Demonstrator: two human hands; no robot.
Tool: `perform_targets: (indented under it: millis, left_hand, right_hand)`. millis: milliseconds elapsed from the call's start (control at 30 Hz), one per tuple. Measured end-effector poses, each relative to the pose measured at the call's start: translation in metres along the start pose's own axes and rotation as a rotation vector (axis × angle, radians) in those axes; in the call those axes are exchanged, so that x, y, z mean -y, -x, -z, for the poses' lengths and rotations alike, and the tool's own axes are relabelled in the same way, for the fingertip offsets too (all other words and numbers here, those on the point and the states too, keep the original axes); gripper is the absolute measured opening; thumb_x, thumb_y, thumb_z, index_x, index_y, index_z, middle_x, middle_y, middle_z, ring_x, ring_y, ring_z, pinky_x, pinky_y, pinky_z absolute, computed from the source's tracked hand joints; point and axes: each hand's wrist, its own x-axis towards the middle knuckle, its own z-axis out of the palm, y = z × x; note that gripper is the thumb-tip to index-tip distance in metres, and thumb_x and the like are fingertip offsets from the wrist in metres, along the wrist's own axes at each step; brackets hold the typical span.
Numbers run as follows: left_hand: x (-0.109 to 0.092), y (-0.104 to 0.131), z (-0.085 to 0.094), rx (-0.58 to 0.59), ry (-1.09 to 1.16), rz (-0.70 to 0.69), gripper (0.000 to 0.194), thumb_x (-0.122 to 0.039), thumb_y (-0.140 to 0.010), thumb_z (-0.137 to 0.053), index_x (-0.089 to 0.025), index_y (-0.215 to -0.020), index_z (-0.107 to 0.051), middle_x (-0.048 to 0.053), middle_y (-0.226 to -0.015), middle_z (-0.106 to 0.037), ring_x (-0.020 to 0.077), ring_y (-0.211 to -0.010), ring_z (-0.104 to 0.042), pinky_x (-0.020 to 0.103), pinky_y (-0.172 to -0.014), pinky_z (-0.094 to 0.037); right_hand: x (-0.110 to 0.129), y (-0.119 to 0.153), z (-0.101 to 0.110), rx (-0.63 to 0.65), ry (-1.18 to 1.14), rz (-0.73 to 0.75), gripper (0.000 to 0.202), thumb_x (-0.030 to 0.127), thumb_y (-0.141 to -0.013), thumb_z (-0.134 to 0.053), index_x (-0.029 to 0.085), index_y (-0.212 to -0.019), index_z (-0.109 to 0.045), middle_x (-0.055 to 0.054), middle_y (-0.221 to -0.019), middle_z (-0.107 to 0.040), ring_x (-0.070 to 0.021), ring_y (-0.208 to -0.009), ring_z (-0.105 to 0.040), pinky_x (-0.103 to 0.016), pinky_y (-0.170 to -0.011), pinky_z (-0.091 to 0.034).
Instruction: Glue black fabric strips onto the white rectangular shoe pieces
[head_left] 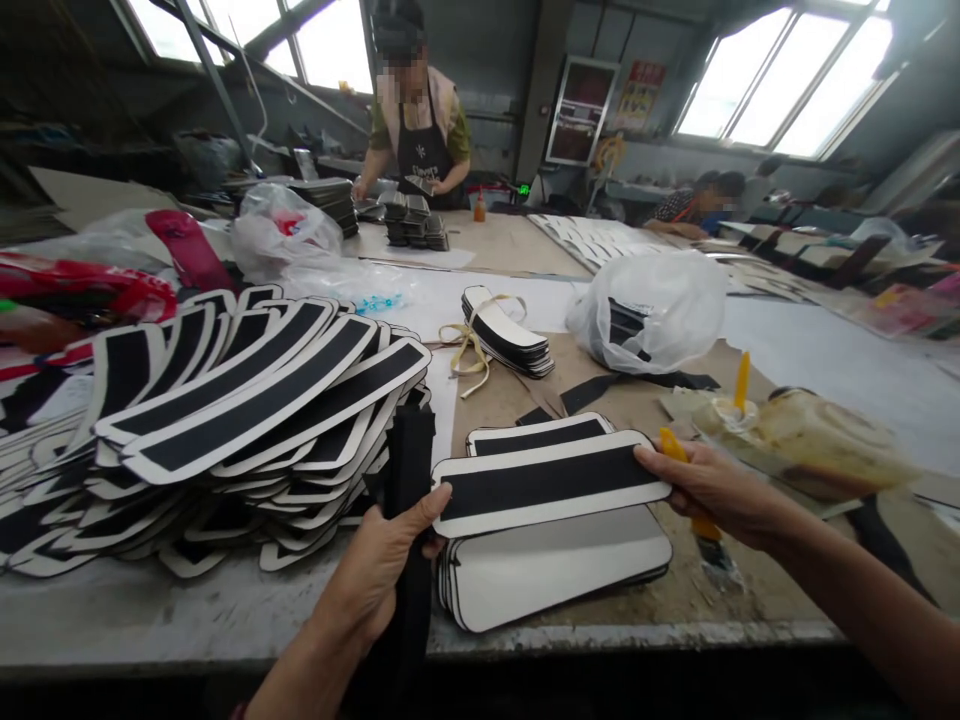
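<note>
Between my hands is a slightly curved white panel with a black strip along its middle. My left hand pinches its left end, thumb on top. A bundle of long black strips hangs beside that hand over the table edge; whether the fingers hold it too is hidden. My right hand grips the panel's right end and also a yellow-handled brush, bristles pointing down. Beneath the panel lies a stack of plain white panels. Just behind it is another black-striped panel.
A big heap of striped panels spreads at left. A tied panel bundle and a plastic bag lie farther back. A glue-stained plastic-wrapped container with a yellow stick stands at right. A co-worker handles pieces across the table.
</note>
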Motion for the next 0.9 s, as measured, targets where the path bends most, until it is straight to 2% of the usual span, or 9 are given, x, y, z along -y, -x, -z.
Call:
perform_targets:
  millis: [167,333,433,533,667,800,900]
  left_hand:
    - [-0.004,-0.013,-0.005,-0.017,0.029,0.064,0.031,-0.025,-0.053,-0.082,-0.012,-0.074,-0.064,0.001,-0.066,-0.061,0.0073,-0.047,-0.05,0.018,-0.041,-0.041]
    - [-0.004,-0.023,-0.007,0.08,0.16,0.218,0.021,-0.02,-0.061,-0.077,-0.013,-0.077,-0.066,0.005,-0.069,-0.063,0.0107,-0.052,-0.055,0.02,-0.046,-0.046]
    - [-0.006,-0.031,-0.011,0.095,0.201,0.286,0.015,-0.018,-0.062,-0.076,-0.011,-0.07,-0.065,0.003,-0.059,-0.059,0.0075,-0.045,-0.05,0.017,-0.041,-0.043]
    - [-0.01,-0.038,-0.015,0.122,0.211,0.324,0.015,-0.018,-0.063,-0.076,-0.01,-0.061,-0.063,0.0,-0.051,-0.053,0.0049,-0.04,-0.044,0.015,-0.038,-0.04]
    - [-0.014,-0.044,-0.019,0.122,0.225,0.373,0.013,-0.018,-0.064,-0.075,-0.012,-0.064,-0.063,-0.001,-0.049,-0.051,0.0062,-0.039,-0.044,0.017,-0.038,-0.041]
    - [-0.014,-0.054,-0.023,0.062,0.225,0.372,0.016,-0.013,-0.06,-0.077,-0.013,-0.064,-0.062,0.0,-0.054,-0.054,0.0049,-0.04,-0.043,0.015,-0.036,-0.039]
    - [-0.012,-0.065,-0.029,0.057,0.156,0.335,0.018,-0.011,-0.058,-0.078,-0.012,-0.066,-0.061,0.001,-0.06,-0.057,0.004,-0.041,-0.045,0.013,-0.036,-0.037]
  right_hand:
    - [0.005,-0.01,0.009,-0.012,-0.058,0.018,0.041,0.054,-0.072,-0.063,0.019,-0.067,-0.042,0.009,-0.049,-0.034,-0.0038,-0.042,-0.025,-0.018,-0.038,-0.017]
    - [-0.005,-0.024,0.021,0.044,-0.168,0.0,0.041,0.053,-0.072,-0.063,0.02,-0.063,-0.041,0.009,-0.045,-0.03,-0.0048,-0.041,-0.019,-0.02,-0.039,-0.015]
    - [-0.006,-0.036,0.029,0.073,-0.177,0.001,0.041,0.052,-0.072,-0.064,0.019,-0.062,-0.041,0.008,-0.046,-0.032,-0.0049,-0.041,-0.019,-0.021,-0.039,-0.015]
    - [-0.002,-0.049,0.034,0.101,-0.143,-0.016,0.041,0.053,-0.072,-0.063,0.019,-0.062,-0.043,0.008,-0.046,-0.034,-0.0051,-0.041,-0.02,-0.021,-0.039,-0.016]
    - [0.004,-0.062,0.037,0.13,-0.056,-0.034,0.045,0.058,-0.072,-0.061,0.019,-0.061,-0.041,0.007,-0.045,-0.035,-0.0051,-0.041,-0.022,-0.02,-0.04,-0.02]
    - [0.003,-0.073,0.037,0.143,0.008,-0.039,0.048,0.061,-0.071,-0.059,0.019,-0.061,-0.038,0.008,-0.044,-0.033,-0.0049,-0.041,-0.021,-0.02,-0.041,-0.018]
    - [-0.003,-0.086,0.037,0.093,0.127,-0.049,0.048,0.063,-0.07,-0.059,0.02,-0.06,-0.039,0.007,-0.044,-0.036,-0.0052,-0.041,-0.024,-0.021,-0.04,-0.017]
